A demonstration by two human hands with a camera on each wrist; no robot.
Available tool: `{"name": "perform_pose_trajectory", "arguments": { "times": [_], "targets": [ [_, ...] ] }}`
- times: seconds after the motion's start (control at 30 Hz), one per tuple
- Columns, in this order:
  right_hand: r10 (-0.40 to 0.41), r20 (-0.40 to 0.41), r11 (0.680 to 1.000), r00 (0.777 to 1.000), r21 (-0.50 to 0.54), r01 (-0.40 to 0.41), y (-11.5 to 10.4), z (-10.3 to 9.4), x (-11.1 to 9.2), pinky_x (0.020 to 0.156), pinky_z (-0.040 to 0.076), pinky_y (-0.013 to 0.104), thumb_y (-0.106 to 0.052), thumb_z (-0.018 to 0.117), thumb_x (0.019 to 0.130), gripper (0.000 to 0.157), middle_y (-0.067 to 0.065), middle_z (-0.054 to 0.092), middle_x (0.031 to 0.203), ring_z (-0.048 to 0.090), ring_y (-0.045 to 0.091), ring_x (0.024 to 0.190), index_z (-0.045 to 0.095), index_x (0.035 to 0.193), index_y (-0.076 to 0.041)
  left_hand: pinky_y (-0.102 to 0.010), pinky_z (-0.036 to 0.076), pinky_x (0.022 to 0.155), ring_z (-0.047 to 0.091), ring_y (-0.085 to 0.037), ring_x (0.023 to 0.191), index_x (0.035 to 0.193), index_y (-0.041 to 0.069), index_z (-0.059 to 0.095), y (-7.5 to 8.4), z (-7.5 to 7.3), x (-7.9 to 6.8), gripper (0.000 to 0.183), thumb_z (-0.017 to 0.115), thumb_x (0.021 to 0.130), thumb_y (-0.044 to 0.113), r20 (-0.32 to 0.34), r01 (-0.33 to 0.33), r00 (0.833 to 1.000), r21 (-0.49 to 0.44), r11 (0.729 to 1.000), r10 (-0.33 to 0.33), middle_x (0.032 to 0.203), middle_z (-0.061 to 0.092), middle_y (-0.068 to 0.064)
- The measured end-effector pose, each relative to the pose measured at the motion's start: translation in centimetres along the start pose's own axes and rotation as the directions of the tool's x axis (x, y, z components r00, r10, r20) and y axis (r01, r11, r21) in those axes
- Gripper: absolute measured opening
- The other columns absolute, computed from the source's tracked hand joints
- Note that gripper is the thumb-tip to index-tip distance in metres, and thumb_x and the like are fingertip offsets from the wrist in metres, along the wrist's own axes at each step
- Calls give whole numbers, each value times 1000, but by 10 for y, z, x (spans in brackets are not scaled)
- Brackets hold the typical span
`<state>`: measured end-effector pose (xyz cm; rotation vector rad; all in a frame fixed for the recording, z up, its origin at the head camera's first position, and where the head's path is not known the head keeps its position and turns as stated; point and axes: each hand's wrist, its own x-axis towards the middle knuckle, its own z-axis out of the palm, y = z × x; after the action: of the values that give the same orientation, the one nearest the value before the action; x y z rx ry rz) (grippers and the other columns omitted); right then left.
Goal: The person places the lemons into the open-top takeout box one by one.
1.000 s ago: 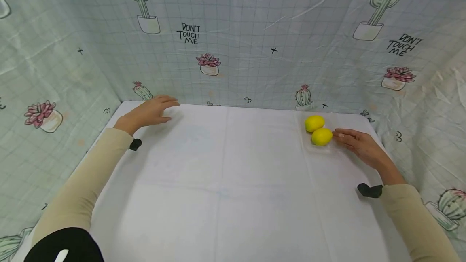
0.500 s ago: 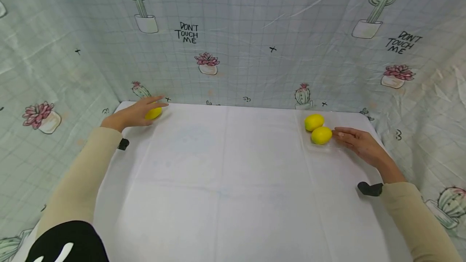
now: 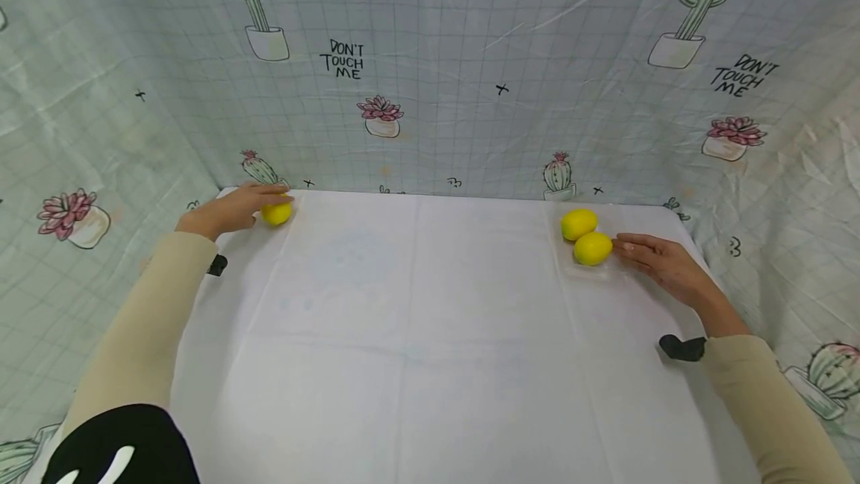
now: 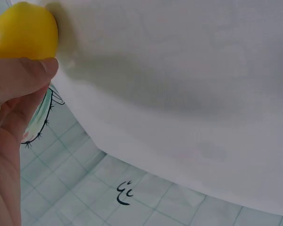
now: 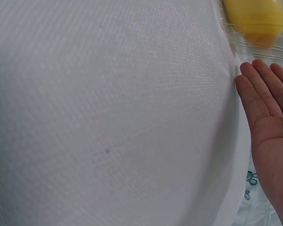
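At the far left corner of the white table, a yellow lemon (image 3: 276,213) sits at the fingers of my left hand (image 3: 231,210). In the left wrist view, the thumb (image 4: 30,75) lies along the lower side of that lemon (image 4: 26,30), and the other fingers are partly hidden behind. My right hand (image 3: 665,267) is at the far right with its fingers straight, tips right at a clear plastic container (image 3: 586,273). Two lemons lie in the container, one lemon (image 3: 579,224) behind the other lemon (image 3: 593,249). The right wrist view shows the open palm (image 5: 273,141) beside the container wall (image 5: 262,49).
A white cloth (image 3: 403,334) with fold lines covers the table. Close behind the table's far edge and along both sides hangs a cactus-print curtain (image 3: 457,81). Dark straps (image 3: 681,349) show at the wrists.
My left hand has moved left and slightly toward me, from covering the left lemon to gripping it. That lemon has come into view and shifted a little left. The right hand stays by the container.
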<state>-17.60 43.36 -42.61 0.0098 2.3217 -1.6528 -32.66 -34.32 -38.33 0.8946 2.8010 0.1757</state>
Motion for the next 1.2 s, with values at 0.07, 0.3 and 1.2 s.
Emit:
{"name": "perform_pose_trajectory", "arguments": {
  "times": [0.07, 0.3, 1.2],
  "targets": [
    [-4, 3, 1000, 1000, -7, 4, 0, 0, 0, 96, 48, 10, -38, 54, 106, 68, -14, 55, 142, 56, -11, 118, 31, 157, 2, -68, 43, 104, 36, -53, 135, 147, 3, 52, 0, 0, 0, 70, 69, 84, -20, -19, 9, 1000, 29, 1000, -8, 154, 41, -24],
    [-3, -1, 1000, 1000, -9, 3, 1, -2, 0, 96, 47, 10, -39, 53, 106, 68, -14, 55, 141, 56, -12, 118, 31, 157, 1, -67, 33, 112, 34, -50, 135, 134, -4, 59, 4, -2, 4, 56, 83, 83, 1, -19, 127, 992, 11, 992, -127, 148, 44, -28],
    [-19, -7, 1000, 1000, -16, 19, 0, -1, -1, 97, 46, 9, -38, 52, 107, 67, -21, 57, 132, 55, -12, 118, 32, 156, 3, -62, 38, 111, 53, -45, 123, 147, -2, 48, 30, 26, -5, 73, 82, 88, 26, -159, 216, 957, -178, 960, -245, 141, 55, -28]
  ]
}}
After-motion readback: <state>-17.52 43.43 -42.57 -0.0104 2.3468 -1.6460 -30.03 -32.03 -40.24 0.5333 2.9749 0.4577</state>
